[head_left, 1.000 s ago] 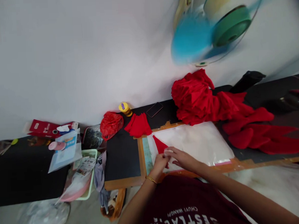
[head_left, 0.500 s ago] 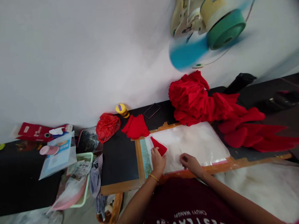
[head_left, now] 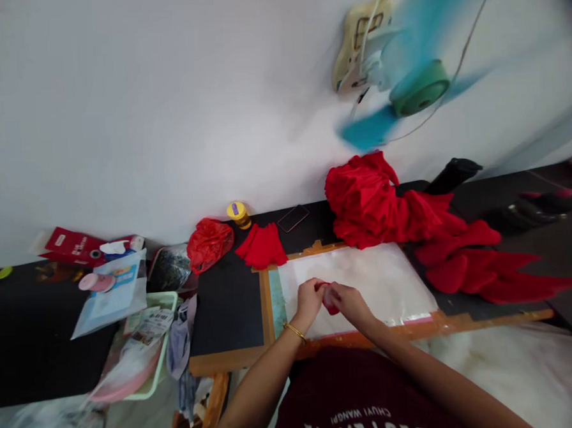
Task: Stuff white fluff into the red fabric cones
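Between my two hands is a small red cloth piece (head_left: 331,306), its upper edge held and a pale inside showing. My left hand (head_left: 310,298) pinches it from the left, with a gold bracelet on that wrist. From the right, my right hand (head_left: 352,303) has its fingers closed at the cloth's opening; the fingertips are partly hidden. Both hands are over a white plastic-covered sheet (head_left: 380,276) on the table. Behind the sheet lie a fanned stack of red cloth pieces (head_left: 261,246) and a large heap of red cloth pieces (head_left: 362,203).
A spinning blue fan (head_left: 418,89) hangs on the wall. Along the back stand a yellow-lidded jar (head_left: 239,214), a red plastic bag (head_left: 209,245) and a phone (head_left: 293,218). Left is a green basket (head_left: 168,300); white stuffing (head_left: 505,362) lies below the table's right front.
The red cloth piece has moved right and down from a flat cone shape and is now held opened between both hands. My right hand has moved left to meet it.
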Demonstrator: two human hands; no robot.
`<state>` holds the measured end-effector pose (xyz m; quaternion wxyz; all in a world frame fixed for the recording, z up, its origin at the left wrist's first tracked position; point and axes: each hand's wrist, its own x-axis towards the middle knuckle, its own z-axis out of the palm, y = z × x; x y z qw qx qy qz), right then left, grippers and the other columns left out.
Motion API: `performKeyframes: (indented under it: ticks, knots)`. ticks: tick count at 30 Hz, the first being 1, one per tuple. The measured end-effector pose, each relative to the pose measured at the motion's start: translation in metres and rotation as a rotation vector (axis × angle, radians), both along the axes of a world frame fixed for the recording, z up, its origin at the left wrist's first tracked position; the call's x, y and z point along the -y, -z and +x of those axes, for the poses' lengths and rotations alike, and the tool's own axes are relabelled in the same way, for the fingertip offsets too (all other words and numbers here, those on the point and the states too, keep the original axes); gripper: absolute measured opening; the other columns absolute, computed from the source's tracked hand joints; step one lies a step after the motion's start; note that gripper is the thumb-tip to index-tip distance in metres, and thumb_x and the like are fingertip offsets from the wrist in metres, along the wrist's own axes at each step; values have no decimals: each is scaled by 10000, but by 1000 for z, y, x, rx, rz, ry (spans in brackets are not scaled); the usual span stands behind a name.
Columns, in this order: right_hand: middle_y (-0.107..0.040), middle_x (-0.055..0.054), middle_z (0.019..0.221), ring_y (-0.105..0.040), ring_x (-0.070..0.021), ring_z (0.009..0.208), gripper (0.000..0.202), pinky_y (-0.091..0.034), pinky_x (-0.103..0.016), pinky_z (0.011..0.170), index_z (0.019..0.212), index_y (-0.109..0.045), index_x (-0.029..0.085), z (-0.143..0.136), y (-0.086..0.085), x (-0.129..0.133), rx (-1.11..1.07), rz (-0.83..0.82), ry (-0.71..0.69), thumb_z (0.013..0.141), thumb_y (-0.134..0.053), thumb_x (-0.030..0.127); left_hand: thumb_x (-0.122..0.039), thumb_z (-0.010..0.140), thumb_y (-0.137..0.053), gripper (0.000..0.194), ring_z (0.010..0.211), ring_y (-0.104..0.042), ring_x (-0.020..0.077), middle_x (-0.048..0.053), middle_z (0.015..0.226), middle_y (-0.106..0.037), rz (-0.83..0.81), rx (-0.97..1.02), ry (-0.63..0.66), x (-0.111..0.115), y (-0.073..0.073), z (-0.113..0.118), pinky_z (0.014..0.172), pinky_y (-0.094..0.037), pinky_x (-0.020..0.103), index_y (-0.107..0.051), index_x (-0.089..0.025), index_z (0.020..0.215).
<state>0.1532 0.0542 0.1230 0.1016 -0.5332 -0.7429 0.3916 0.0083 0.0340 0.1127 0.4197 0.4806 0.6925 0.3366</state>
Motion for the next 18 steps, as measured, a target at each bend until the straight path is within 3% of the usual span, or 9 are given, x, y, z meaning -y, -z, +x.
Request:
performKeyframes:
  ticks: [2,5,8,12,13,15,18]
  knots:
    - [-732,-102,898,-687,-205,806,151,-446,-256,673,850,-628,192,1,-4,-7,79,87,-6,874,-486,239,-196,811,-573,143,715,-635,167,39,766,-725,-5,29,-14,2,-7,2,717,-479,277,-708,-166,774]
    - [-733,-117,857,-691,-213,778,145,-430,-258,651,837,-636,186,0,-7,-11,99,92,49,873,-503,233,-232,818,-575,163,716,-642,174,49,765,-731,-5,63,-56,7,-15,6,716,-481,280,-713,-159,775]
    - [-728,-52,753,-671,-172,619,198,-432,-232,545,876,-641,198,-5,-9,-3,-45,-46,117,869,-457,270,-272,843,-550,201,747,-652,184,70,801,-735,10,88,-113,10,-23,8,725,-486,286,-707,-150,812]
    - [-723,1,723,-562,-143,403,409,-379,-230,384,1133,-612,205,-7,-10,15,-319,-296,145,833,-407,391,-287,867,-508,237,784,-660,192,88,841,-737,43,111,-146,13,-39,11,755,-494,295,-699,-146,853]
    - [-725,-3,731,-567,-146,420,413,-393,-235,402,1111,-629,207,-7,-11,18,-368,-296,144,796,-433,389,-286,859,-518,228,781,-661,195,86,833,-737,49,119,-134,13,-44,12,753,-495,295,-700,-149,843]
    - [-711,-23,698,-596,-163,505,305,-432,-249,483,881,-686,201,-6,-12,20,-427,-238,193,705,-486,351,-282,838,-548,199,770,-663,200,75,808,-737,61,130,-82,15,-52,16,740,-494,293,-705,-161,814]
    - [-629,-40,551,-578,-182,563,149,-429,-262,534,551,-585,203,-9,-15,18,-501,-223,357,600,-508,319,-271,831,-558,181,759,-660,201,60,797,-738,71,110,17,19,-63,23,729,-488,292,-712,-179,806]
